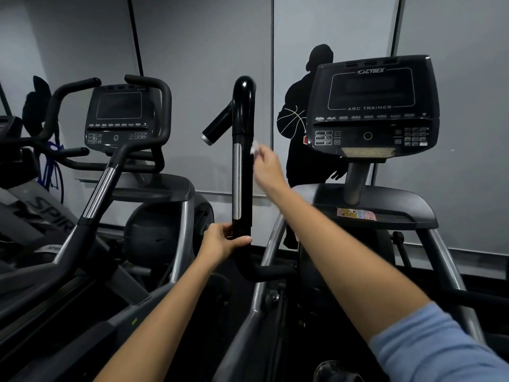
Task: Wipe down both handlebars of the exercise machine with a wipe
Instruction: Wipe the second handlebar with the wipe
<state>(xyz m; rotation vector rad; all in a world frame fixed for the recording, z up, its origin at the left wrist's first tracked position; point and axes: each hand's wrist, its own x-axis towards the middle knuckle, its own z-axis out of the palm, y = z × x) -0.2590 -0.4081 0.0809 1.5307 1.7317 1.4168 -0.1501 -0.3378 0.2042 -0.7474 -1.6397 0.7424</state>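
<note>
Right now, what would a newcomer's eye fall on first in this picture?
Probably the tall black handlebar in the centre: the left hand grips its lower end, while the right hand holds a white wipe against its right side. Next, the console marked Arc Trainer at upper right.

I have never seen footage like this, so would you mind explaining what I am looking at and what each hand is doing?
This is one picture from a camera worn on a person's head, looking forward and down at their own arms in a gym. The tall black handlebar belongs to the Cybex Arc Trainer, whose console stands on the right. The left hand grips the handlebar near its lower end, steadying it. The right hand pinches a small white wipe against the bar higher up. A second machine stands to the left.
</note>
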